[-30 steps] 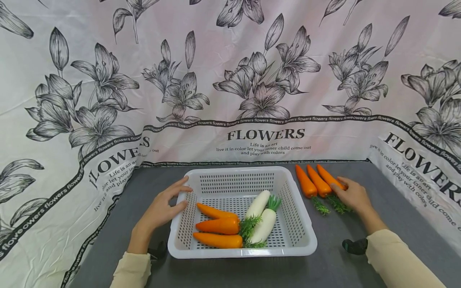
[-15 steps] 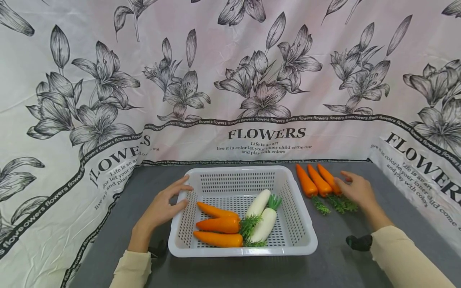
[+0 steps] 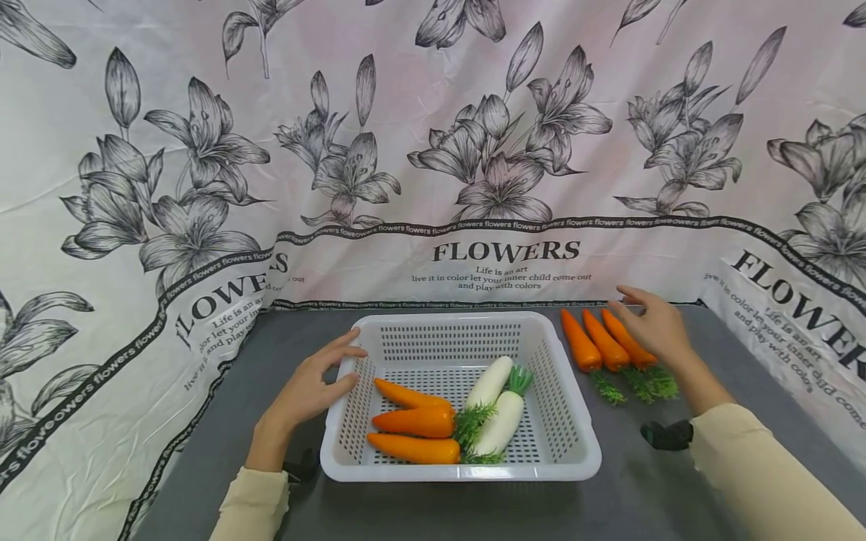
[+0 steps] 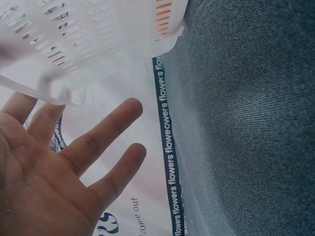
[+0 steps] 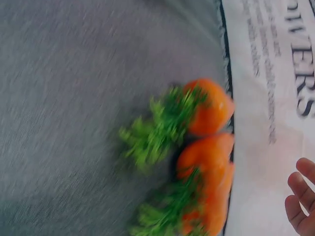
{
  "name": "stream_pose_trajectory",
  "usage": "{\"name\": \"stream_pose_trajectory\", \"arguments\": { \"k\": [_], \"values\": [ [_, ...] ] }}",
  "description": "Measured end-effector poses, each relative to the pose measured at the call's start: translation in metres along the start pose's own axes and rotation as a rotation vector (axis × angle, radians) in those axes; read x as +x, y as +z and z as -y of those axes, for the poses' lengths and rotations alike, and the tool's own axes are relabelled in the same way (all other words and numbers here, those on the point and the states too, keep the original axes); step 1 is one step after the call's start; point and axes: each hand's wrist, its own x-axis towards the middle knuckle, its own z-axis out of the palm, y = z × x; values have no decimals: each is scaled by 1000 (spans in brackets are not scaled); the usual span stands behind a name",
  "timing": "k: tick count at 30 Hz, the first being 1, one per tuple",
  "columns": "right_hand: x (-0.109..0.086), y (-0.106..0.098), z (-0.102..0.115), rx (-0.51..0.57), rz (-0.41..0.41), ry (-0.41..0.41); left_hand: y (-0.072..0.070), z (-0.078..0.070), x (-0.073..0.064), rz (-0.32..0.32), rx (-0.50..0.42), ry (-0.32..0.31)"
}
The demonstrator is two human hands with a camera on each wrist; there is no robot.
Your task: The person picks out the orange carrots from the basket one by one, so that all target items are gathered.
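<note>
A white perforated plastic basket (image 3: 460, 473) stands on the grey table. In it lie three carrots (image 3: 414, 421) on the left and two white radishes (image 3: 499, 424) with green tops on the right. My left hand (image 3: 307, 391) rests at the basket's left rim, fingers loosely spread; in the left wrist view, fingers of the left hand (image 4: 54, 167) reach the basket's rim (image 4: 37, 93). Right of the basket, three more carrots (image 3: 605, 342) lie side by side, leaves toward me. Over the rightmost one hovers my right hand (image 3: 656, 327), fingers loose and holding nothing.
A floral-printed white cloth (image 3: 501, 263) hangs behind and along both sides of the grey table (image 3: 609, 496). Dark straps (image 3: 666, 436) show at both wrists.
My right hand has left the rightmost carrot, drawn right, then risen and swung forward over the row's far side. The left hand stays at the rim. The head view has shifted slightly.
</note>
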Motion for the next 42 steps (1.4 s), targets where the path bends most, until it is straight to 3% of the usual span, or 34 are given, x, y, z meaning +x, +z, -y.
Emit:
{"name": "stream_pose_trajectory", "arguments": {
  "k": [3,5,14,22,32,42],
  "values": [
    [42,24,-66,69,154,-24,0,-1,0,0,1,0],
    [55,33,-77,103,177,-51,0,-1,1,0,4,-1],
    [56,37,-15,136,182,-161,0,0,3,-6,5,7],
    [58,45,21,181,209,-253,0,0,2,-5,6,6],
    [58,70,50,228,341,-344,2,2,2,0,6,-10],
    [45,96,67,271,512,-501,1,4,1,-6,4,-10]
  ]
}}
